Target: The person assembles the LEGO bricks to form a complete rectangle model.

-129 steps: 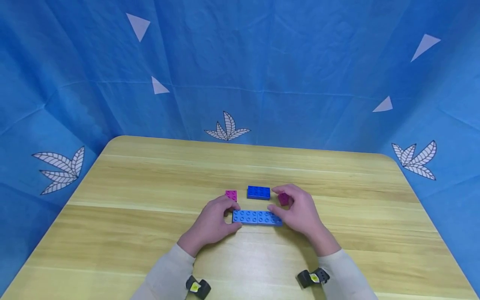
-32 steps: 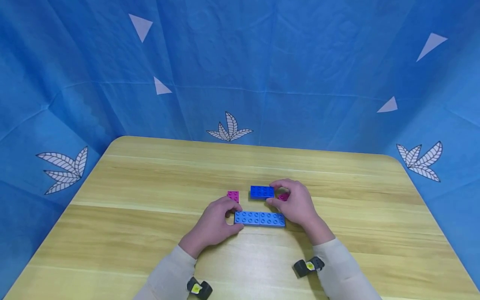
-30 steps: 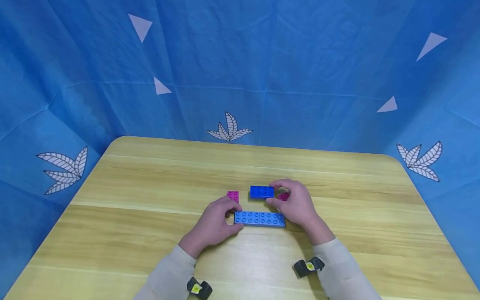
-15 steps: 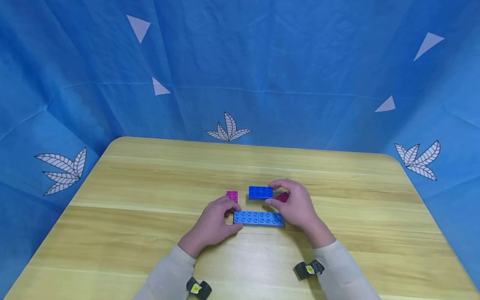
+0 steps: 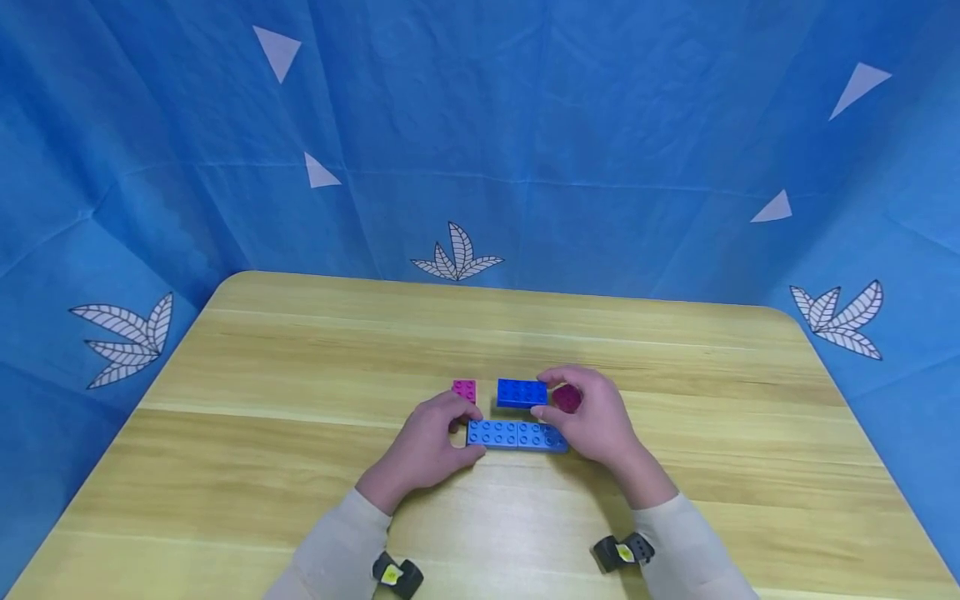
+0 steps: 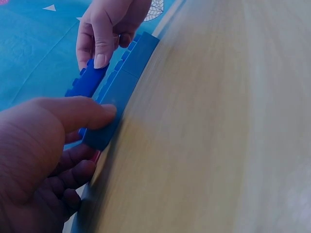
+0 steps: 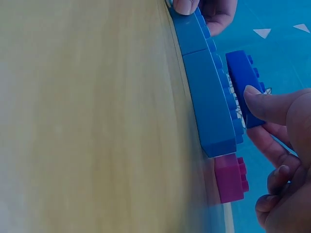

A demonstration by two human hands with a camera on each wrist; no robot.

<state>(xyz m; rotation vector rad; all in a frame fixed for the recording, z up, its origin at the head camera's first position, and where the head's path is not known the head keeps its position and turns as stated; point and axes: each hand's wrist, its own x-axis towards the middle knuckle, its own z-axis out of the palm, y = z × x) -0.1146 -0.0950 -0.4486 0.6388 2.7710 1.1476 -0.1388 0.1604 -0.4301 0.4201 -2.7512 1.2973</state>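
Two light blue toy building bricks, the left one and the right one, lie end to end on the table. My left hand grips the outer end of the left one, with its thumb on the near side. My right hand pinches a dark blue eight-stud brick by its right end. In the right wrist view this dark blue brick is raised off the table, studs up, just behind the light blue row.
A magenta brick sits behind my left hand. Another magenta brick stands beyond the row's right end, partly under my right hand in the head view. The wooden table reaches back to a blue patterned curtain.
My right hand has gone from beside the row's right end to the dark blue brick and lifted it. Lately the brick has come slightly nearer the row. My left hand has stayed put.
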